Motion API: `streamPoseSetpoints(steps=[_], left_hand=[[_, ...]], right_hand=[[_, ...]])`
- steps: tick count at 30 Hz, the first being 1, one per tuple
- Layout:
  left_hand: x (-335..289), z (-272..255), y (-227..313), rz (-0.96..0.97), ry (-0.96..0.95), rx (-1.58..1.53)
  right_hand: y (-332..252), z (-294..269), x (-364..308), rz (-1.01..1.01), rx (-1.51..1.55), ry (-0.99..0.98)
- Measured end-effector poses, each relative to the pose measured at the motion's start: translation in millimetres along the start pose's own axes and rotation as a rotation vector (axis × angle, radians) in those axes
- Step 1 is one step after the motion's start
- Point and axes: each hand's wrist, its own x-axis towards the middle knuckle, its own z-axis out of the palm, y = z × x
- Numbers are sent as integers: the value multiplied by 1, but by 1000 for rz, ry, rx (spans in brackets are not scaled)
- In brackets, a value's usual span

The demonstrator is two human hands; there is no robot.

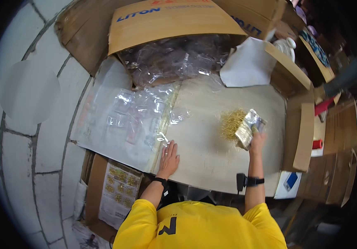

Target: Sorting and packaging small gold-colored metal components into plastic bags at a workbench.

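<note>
My left hand [169, 159] lies flat on the worktable [203, 166], fingers spread, beside the yellowish strip where a see-through plastic sheet ends. Nothing is in it. On the right, my right hand [257, 143] is closed round a shiny, silvery see-through packet [249, 126]. The packet is tilted, and glare hides what it contains. Just left of it, touching or partly under it, lies a loose heap of thin gold-coloured pins [231, 123]. A few single pins are scattered nearby on the tabletop.
Several see-through plastic cases [122, 108] lie at the left. A big cardboard box [178, 20] full of see-through packaging stands at the back. Cardboard flaps [304, 137] border the right edge. Low on the left, an open carton [116, 195] holds small packs of gold pieces.
</note>
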Motion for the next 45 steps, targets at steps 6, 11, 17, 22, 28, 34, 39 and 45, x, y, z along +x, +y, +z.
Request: streamPoseSetpoints(steps=[6,11,17,22,28,34,39,45], left_hand=[[4,-6,3,-67,24,-46],[7,-8,-3,-70,57,-36],[2,-5,0,-75,44,-38],[4,-6,-1,-93,38,-25],[9,-10,0,-76,48,-20],[8,-8,0,-76,54,-26],[6,-7,-2,-97,45,-25],[3,-4,-2,-103,22,-27]], right_hand=[[17,22,11,26,-43,-11],[34,54,6,102,-72,-19],[29,45,13,125,52,11],[-14,82,-7,101,159,92],[-5,98,8,110,28,38],[-2,100,3,99,222,47],[-14,108,4,142,188,95],[-9,98,-5,136,287,80]])
